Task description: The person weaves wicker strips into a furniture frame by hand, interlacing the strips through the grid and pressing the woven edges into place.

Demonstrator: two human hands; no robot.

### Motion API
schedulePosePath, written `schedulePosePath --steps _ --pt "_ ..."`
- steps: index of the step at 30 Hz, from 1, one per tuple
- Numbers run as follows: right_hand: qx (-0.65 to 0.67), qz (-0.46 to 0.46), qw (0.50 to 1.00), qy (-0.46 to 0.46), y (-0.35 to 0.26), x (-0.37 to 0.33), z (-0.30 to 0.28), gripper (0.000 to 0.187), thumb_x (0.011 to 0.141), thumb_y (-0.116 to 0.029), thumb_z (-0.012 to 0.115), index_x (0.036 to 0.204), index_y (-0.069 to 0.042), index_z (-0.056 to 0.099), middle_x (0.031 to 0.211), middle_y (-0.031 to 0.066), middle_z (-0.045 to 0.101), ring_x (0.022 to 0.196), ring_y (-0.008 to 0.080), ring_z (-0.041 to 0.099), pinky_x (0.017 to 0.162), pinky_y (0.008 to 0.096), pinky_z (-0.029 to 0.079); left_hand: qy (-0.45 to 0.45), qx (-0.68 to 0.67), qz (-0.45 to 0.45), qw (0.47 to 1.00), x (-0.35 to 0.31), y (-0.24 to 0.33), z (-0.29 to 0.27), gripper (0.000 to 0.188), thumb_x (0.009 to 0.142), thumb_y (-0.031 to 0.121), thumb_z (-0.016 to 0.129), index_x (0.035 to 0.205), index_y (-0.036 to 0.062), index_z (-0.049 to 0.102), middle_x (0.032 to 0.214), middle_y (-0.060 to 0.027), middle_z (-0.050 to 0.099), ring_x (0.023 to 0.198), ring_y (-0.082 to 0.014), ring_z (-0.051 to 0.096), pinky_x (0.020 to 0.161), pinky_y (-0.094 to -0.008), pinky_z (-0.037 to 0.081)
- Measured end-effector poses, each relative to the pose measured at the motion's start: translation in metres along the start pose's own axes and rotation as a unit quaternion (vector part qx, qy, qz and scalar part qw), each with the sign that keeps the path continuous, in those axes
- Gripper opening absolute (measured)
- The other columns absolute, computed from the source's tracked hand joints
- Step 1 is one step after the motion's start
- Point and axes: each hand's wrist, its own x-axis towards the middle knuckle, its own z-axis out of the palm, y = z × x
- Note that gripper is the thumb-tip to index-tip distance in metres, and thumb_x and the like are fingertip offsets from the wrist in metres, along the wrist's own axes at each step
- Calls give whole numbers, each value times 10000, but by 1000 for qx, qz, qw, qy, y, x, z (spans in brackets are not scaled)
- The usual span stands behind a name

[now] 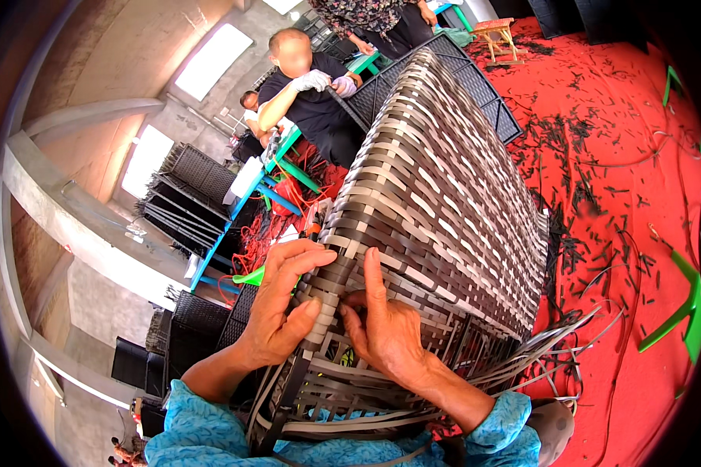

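Note:
A large wicker piece (436, 187), woven from flat brown, grey and cream plastic strips, stands tilted in front of me. My left hand (273, 307) lies over its wrapped left edge, thumb and fingers apart and touching the weave. Close by on the right, my right hand (389, 331) has its index finger stretched up along the strips. Its thumb and other fingers curl in at the weave, and what they pinch, if anything, is hidden. Below, the weave is looser, over a dark frame bar (287, 397). Long loose strips (553, 342) trail off to the right.
A person in gloves (311, 101) handles a dark woven panel (475, 86) beyond the piece. Another person (382, 19) stands behind. Dark wicker pieces (202, 179) stack at left. Strip scraps litter the red floor (600, 210), with a green stand (681, 307) and a wooden stool (494, 35).

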Motion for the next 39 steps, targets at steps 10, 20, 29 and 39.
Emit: schedulePosePath --steps 10,20,29,39 --pt "-53 24 996 -69 -6 1 -8 897 734 -78 682 1415 60 116 685 160 618 524 297 594 451 388 467 -18 12 -28 999 -1 0 0 567 866 316 490 1320 -15 415 1220 -185 394 1164 -280 375 1013 -367 263" --pt "-76 1 995 -64 1 4 -11 896 734 -7 676 1401 90 86 711 113 644 551 285 620 481 367 483 -16 14 -5 1000 5 -3 3 563 866 305 477 1318 -26 418 1319 -207 357 1229 -308 354 1037 -388 255" --pt "-87 -3 994 -67 3 4 -6 864 739 -3 671 1396 93 118 738 113 648 568 278 626 496 355 491 -16 39 13 999 1 -9 -1 556 866 264 471 1331 -31 396 1329 -200 391 1223 -328 376 1035 -398 269" --pt "-14 49 998 -42 -8 7 -15 841 764 -28 663 1419 33 139 726 120 643 575 289 630 504 373 501 -18 40 23 999 2 -2 -1 568 794 112 520 1331 -17 386 1317 -193 383 1240 -336 352 1055 -419 245"
